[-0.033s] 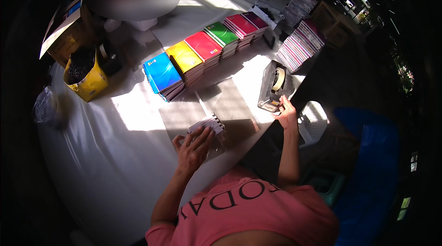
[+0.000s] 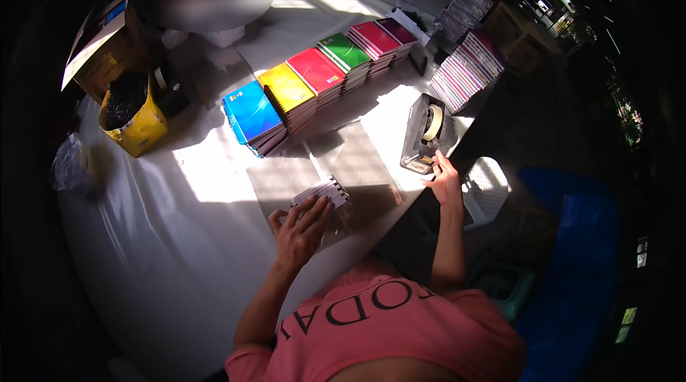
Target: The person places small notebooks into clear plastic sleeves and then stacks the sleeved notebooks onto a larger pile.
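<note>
My left hand [image 2: 299, 232] lies over a small bundle of spiral-bound notebooks [image 2: 321, 195], its fingers pressed on the pale page edges with the dark binding facing right. Under the bundle is a sheet of clear plastic film [image 2: 357, 153], spread on the table. At the table's right edge stands a black tape dispenser [image 2: 414, 145] with a roll of tape [image 2: 433, 123]. My right hand [image 2: 446, 180] reaches to the dispenser's near end, fingertips pinched at the tape's end; the strip itself is hard to see.
Stacks of notebooks with blue [image 2: 251, 112], yellow, red, green and purple covers run diagonally across the white table [image 2: 157, 239]. More stacks [image 2: 468, 71] stand at the right. A yellow container [image 2: 143, 128] is at the left, a white stool [image 2: 487, 185] beside the table. Another person sits opposite.
</note>
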